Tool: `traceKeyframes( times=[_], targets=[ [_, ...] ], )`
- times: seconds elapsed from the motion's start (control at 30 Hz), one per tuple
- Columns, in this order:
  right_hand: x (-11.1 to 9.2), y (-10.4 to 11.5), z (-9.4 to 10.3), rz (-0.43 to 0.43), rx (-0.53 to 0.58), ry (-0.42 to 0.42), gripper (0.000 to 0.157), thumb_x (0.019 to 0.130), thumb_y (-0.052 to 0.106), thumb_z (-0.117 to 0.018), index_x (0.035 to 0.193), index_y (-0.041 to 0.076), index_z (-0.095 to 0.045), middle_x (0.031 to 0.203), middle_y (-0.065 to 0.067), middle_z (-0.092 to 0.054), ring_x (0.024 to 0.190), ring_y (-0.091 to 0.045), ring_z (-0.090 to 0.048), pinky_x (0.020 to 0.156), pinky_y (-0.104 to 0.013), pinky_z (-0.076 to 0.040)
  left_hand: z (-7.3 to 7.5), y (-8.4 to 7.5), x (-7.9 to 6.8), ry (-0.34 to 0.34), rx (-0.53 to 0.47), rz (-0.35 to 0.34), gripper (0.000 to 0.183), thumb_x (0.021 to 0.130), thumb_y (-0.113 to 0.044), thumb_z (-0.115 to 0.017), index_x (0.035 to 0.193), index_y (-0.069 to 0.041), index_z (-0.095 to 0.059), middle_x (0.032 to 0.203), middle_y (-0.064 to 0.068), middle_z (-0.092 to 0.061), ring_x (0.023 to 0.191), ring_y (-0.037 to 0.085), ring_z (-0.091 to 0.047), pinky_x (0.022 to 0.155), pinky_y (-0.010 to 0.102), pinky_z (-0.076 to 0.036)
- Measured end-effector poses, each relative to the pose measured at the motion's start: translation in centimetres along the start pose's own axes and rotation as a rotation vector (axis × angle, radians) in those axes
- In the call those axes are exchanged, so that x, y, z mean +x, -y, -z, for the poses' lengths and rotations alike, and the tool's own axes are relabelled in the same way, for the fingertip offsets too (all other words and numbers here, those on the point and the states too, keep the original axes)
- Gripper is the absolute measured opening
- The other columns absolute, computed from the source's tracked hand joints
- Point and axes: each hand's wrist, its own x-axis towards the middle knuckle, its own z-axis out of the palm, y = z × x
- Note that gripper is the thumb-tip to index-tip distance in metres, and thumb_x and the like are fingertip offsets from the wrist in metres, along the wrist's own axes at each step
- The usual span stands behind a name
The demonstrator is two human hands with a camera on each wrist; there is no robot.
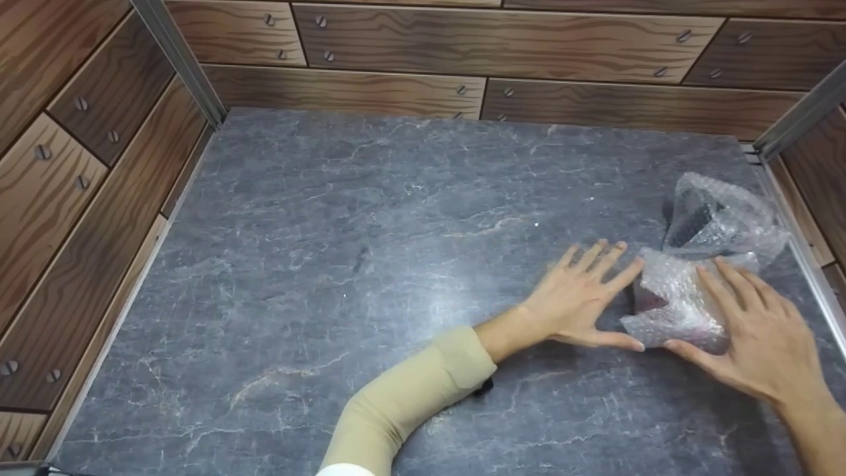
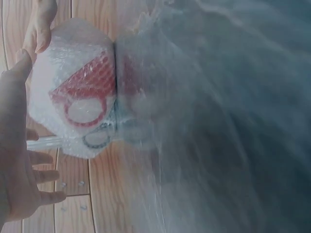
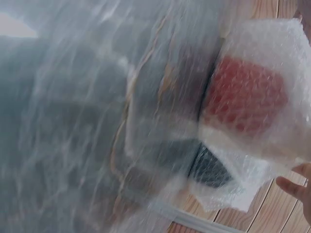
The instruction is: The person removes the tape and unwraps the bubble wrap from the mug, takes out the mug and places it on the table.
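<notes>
A bubble-wrapped package (image 1: 684, 301) lies at the right side of the table, with something red inside; the red content also shows through the wrap in the left wrist view (image 2: 85, 90). My left hand (image 1: 581, 301) is at the package's left side, fingers spread and straight, fingertips at its edge. On the other side, my right hand (image 1: 767, 327) rests extended fingers on the top and right of the wrap, its thumb along the near edge. Just behind lies a second bubble-wrapped package (image 1: 724, 215) with a dark item inside; neither hand visibly touches it.
Beneath everything is a grey marbled tabletop (image 1: 344, 251). Wood-patterned walls (image 1: 502, 46) enclose the back and sides. A metal rail (image 1: 816, 271) runs along the right edge, close to both packages.
</notes>
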Motion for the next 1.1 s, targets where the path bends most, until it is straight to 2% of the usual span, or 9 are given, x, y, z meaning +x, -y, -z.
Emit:
traceKeyframes(
  times=[0.17,0.3,0.43,0.53,0.73,1.1],
  targets=[
    [-0.4,-1.0,-0.1,0.015,0.018,-0.026,0.128,0.065,0.101,-0.057,0.159,0.014,-0.046,0.155,-0.025,-0.053,0.122,-0.058,-0.057,0.089,-0.075,-0.05,-0.1,-0.8,1.0,0.029,-0.01,-0.012,0.119,0.084,-0.099,-0.027,0.17,-0.026,0.01,0.18,0.004,-0.004,0.167,0.025,-0.016,0.136,0.046,-0.021],
    [-0.6,-1.7,-0.1,0.013,0.039,-0.038,0.129,0.064,0.1,-0.059,0.156,0.009,-0.049,0.15,-0.028,-0.056,0.118,-0.057,-0.058,0.087,-0.071,-0.051,0.0,-1.2,1.6,0.018,-0.009,-0.025,0.12,0.084,-0.099,-0.027,0.17,-0.025,0.009,0.18,0.004,-0.007,0.166,0.024,-0.018,0.136,0.045,-0.022],
    [-0.9,-2.3,-0.1,0.001,0.083,-0.045,0.128,0.063,0.096,-0.066,0.155,0.009,-0.05,0.148,-0.03,-0.056,0.118,-0.058,-0.057,0.09,-0.072,-0.049,0.0,-1.5,2.0,-0.009,0.001,-0.035,0.119,0.084,-0.099,-0.027,0.171,-0.024,0.006,0.18,0.004,-0.013,0.165,0.023,-0.023,0.135,0.043,-0.025],
    [-1.0,-2.7,-0.2,0.005,0.113,-0.061,0.126,0.063,0.096,-0.066,0.155,0.01,-0.051,0.146,-0.032,-0.057,0.118,-0.059,-0.056,0.091,-0.073,-0.048,0.1,-1.7,2.2,-0.019,0.009,-0.041,0.119,0.084,-0.099,-0.027,0.171,-0.024,0.004,0.179,0.005,-0.017,0.164,0.024,-0.026,0.134,0.043,-0.027],
    [-1.1,-3.3,-0.3,-0.008,0.146,-0.06,0.128,0.06,0.095,-0.069,0.156,0.012,-0.051,0.146,-0.031,-0.057,0.118,-0.058,-0.056,0.092,-0.072,-0.046,0.2,-2.0,2.8,-0.018,0.031,-0.051,0.119,0.084,-0.099,-0.025,0.171,-0.024,0.004,0.178,0.007,-0.021,0.163,0.026,-0.028,0.134,0.045,-0.029],
    [-1.7,-4.1,-0.8,-0.003,0.166,-0.081,0.131,0.057,0.1,-0.065,0.153,0.012,-0.054,0.138,-0.032,-0.062,0.119,-0.057,-0.055,0.094,-0.073,-0.043,-0.5,-1.9,3.0,-0.009,0.066,-0.052,0.103,0.09,-0.093,-0.028,0.169,-0.03,-0.011,0.177,0.005,-0.023,0.161,0.026,-0.032,0.132,0.043,-0.033]
  ],
)
